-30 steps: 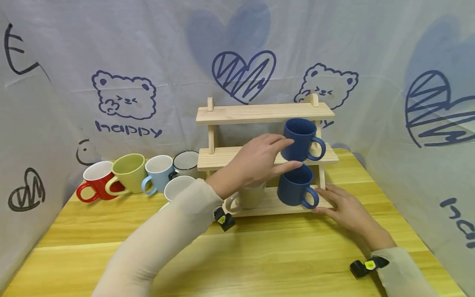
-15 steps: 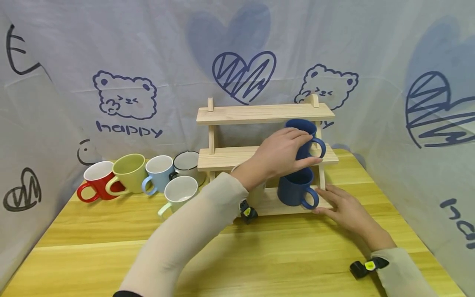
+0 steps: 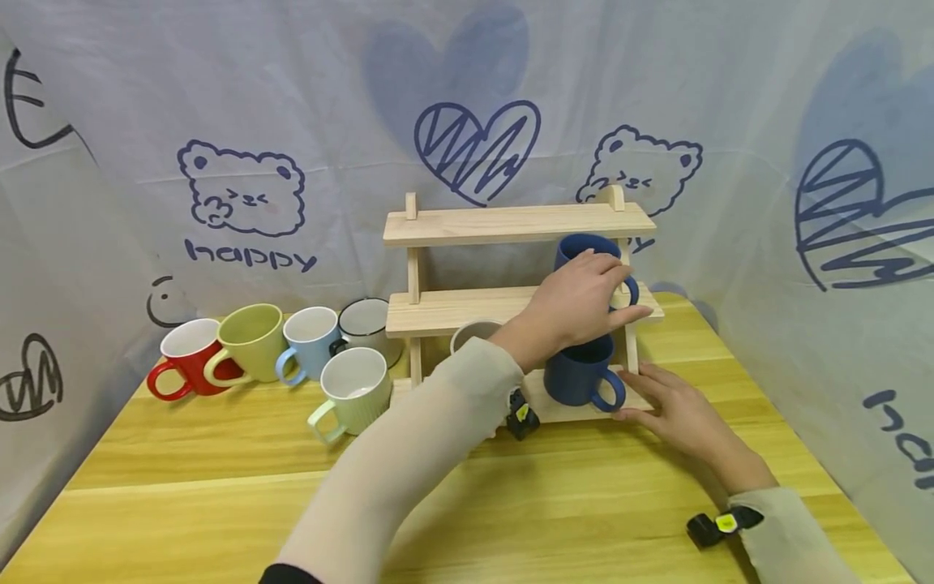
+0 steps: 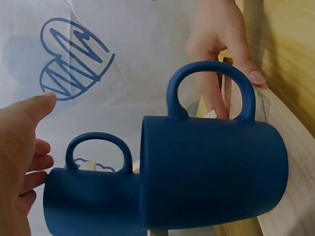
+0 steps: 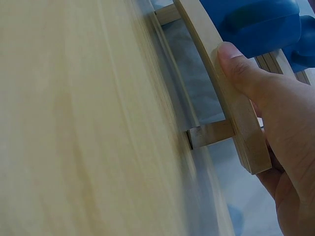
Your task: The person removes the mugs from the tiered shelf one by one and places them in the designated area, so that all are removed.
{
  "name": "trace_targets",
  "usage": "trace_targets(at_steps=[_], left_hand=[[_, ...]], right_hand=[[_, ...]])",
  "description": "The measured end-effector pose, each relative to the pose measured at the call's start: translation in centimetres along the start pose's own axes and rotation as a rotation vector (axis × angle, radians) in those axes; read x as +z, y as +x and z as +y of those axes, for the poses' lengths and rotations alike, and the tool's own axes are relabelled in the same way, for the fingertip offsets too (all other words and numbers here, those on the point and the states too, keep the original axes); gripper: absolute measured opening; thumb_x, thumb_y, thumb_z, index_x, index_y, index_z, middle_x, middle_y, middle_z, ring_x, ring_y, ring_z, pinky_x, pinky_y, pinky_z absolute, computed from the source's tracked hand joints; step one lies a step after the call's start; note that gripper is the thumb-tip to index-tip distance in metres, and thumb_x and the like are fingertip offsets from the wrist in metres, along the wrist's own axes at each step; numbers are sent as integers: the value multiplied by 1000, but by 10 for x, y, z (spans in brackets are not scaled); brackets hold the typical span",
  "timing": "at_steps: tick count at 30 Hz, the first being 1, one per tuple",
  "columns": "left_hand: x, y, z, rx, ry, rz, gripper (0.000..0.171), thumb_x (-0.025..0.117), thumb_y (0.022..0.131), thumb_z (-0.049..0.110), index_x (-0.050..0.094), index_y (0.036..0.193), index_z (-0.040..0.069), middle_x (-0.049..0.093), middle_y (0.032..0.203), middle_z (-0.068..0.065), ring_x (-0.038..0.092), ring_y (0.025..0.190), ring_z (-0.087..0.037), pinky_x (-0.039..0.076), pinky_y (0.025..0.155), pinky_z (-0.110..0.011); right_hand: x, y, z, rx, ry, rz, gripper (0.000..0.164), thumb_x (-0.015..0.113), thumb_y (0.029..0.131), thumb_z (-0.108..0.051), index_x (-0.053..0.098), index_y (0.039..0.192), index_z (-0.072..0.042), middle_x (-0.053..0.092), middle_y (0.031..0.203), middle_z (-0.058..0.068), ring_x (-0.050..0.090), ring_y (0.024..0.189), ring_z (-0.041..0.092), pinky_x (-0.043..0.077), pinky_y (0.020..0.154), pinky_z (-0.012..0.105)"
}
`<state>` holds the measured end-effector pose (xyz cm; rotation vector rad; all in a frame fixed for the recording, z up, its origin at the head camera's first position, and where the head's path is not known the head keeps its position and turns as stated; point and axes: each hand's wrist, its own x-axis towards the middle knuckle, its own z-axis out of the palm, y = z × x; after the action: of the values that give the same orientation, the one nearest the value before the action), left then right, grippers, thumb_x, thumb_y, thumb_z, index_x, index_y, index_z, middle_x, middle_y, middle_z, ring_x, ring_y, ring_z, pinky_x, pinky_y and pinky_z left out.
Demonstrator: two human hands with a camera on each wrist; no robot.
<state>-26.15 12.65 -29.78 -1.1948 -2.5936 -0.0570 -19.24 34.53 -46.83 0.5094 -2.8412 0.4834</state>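
My left hand [image 3: 576, 304] is in front of the upper blue mug [image 3: 571, 253], which stands on the middle shelf of a wooden tiered rack [image 3: 460, 312]. In the left wrist view its thumb is spread and its fingers are loosely bent beside that mug's rim; whether they touch it, I cannot tell. Below stands a second blue mug [image 3: 572, 380] on the bottom shelf, its handle to the right. My right hand [image 3: 679, 410] grips the right end of the bottom shelf board [image 5: 216, 69], thumb on its front edge. A whitish mug [image 3: 474, 331] beneath the left forearm is partly hidden.
Left of the rack stand a red mug [image 3: 191, 357], a yellow-green mug [image 3: 255, 341], a light blue mug [image 3: 314, 345], a grey mug with a black rim [image 3: 365, 324] and a pale green mug [image 3: 357, 393]. A printed cloth [image 3: 350, 162] hangs behind the wooden table [image 3: 219, 495].
My left hand has moved right across the front of the upper blue mug, covering more of it. The right hand stays on the shelf end, and the mugs stand where they were.
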Motion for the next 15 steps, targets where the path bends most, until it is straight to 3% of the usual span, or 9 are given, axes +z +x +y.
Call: trace_targets(at_steps=[3, 15], left_hand=[[2, 3, 2, -1, 26, 12, 69, 37, 96, 66, 50, 143, 18, 50, 142, 2, 41, 134, -13, 25, 114, -24], [13, 10, 7, 3, 193, 21, 67, 31, 99, 63, 49, 145, 18, 51, 143, 4, 42, 134, -12, 23, 116, -26]], right_hand=[[0, 0, -1, 4, -2, 0, 68, 69, 87, -51, 55, 140, -11, 44, 144, 25, 46, 125, 47, 44, 93, 64], [0, 0, 0, -14, -9, 5, 67, 69, 87, -49, 55, 141, -12, 45, 143, 25, 44, 127, 47, 44, 93, 64]])
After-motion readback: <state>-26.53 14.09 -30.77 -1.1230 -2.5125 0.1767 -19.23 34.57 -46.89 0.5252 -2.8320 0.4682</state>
